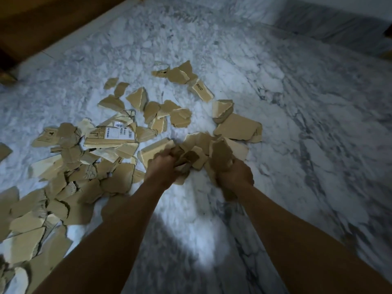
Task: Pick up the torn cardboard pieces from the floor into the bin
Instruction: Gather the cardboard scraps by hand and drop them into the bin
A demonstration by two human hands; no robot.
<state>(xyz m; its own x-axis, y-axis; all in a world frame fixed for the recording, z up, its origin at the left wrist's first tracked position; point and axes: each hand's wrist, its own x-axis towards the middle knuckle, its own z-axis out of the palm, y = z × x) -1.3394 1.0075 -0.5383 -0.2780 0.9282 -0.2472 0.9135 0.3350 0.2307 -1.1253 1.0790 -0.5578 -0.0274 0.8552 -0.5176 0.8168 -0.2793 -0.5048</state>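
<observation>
Torn brown cardboard pieces (118,134) lie scattered over a white and grey marble floor (297,145), thickest at the left and lower left. My left hand (164,167) is closed around a bunch of small cardboard scraps (187,159) near the middle of the heap. My right hand (235,174) grips a taller cardboard piece (220,151) that stands up from its fist. Both hands are low over the floor, side by side. No bin is in view.
A piece printed "PICO" (200,89) lies at the far side of the heap. A labelled box panel with barcodes (112,134) lies left of my hands. Dark wooden furniture (42,24) borders the floor at the upper left. A wall base (339,24) runs along the upper right.
</observation>
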